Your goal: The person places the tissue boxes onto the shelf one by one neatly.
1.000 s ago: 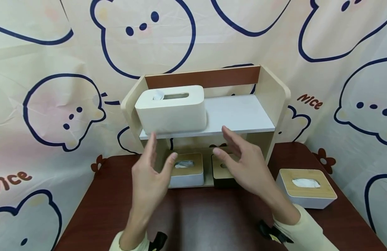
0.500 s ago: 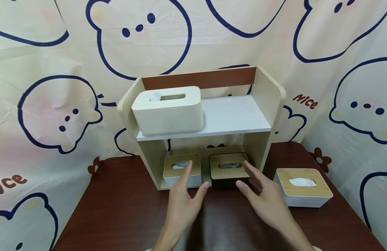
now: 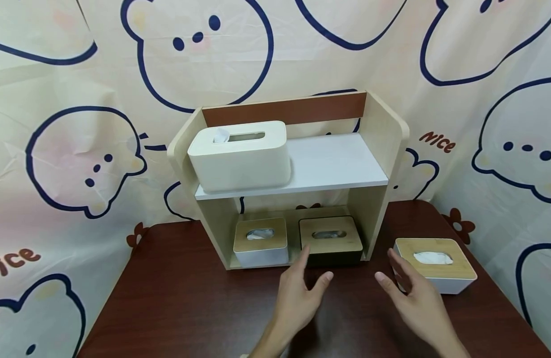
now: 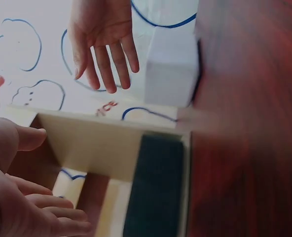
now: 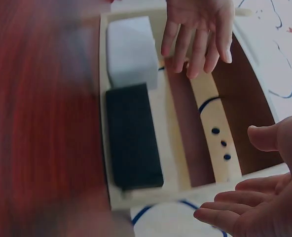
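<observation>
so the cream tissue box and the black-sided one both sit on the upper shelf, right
Not quite: the black-sided tissue box sits in the lower compartment, below the upper shelf, as the head view shows. The cream box is on that shelf.

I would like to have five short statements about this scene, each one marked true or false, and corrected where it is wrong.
1. The plain off-white rounded box stands on the upper level of the cream shelf. True.
2. The black box with a wood-coloured lid also stands on the upper level. False: it stands on the lower level.
3. Outside the shelf, a white box with a wood-coloured lid stands on the dark red-brown table. True.
4. The person's right grip holds a box. False: it holds nothing.
5. A second white box stands left of the black one. True.
</observation>
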Motion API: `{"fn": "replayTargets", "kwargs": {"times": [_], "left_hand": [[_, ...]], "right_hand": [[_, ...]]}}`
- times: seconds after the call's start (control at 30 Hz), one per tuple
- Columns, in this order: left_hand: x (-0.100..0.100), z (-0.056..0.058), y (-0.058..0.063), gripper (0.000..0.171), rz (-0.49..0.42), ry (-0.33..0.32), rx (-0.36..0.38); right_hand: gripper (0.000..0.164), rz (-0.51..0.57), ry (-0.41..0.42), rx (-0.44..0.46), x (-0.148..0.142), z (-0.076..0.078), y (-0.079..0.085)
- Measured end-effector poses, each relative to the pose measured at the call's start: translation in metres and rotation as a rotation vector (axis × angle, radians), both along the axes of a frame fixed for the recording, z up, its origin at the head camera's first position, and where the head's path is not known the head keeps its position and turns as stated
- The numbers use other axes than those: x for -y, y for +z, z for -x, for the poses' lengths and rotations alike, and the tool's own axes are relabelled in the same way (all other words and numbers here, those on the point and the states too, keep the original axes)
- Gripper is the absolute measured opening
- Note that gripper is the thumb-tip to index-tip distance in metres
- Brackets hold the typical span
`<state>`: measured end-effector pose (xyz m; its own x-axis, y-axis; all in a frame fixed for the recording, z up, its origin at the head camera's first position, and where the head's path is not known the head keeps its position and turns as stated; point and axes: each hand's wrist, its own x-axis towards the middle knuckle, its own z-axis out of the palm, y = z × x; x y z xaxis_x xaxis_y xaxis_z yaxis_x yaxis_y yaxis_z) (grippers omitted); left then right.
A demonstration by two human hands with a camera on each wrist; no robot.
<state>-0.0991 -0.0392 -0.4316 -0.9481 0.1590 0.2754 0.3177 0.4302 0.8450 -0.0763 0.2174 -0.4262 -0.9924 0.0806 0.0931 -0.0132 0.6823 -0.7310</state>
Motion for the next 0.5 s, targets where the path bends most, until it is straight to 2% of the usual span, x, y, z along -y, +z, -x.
{"fn": "replayTargets", "kwargs": {"times": [0.17,0.37,0.5], "left_hand": [[-0.024,0.001,-0.01,0.077,-0.015,-0.067,-0.003],[-0.053,0.003,-0.017,0.076,-0.006,-0.133,0.059],[-0.071,0.005,-0.019,0.077,0.012,-0.168,0.075]], "right_hand": [[0.08,-0.048,-0.057,0.049,-0.023,-0.003,-0.006],[0.087,-0.107,-0.17,0.156,-0.048,-0.003,-0.008],[0.089,-0.141,-0.253,0.186,-0.065,-0.004,-0.01]]}}
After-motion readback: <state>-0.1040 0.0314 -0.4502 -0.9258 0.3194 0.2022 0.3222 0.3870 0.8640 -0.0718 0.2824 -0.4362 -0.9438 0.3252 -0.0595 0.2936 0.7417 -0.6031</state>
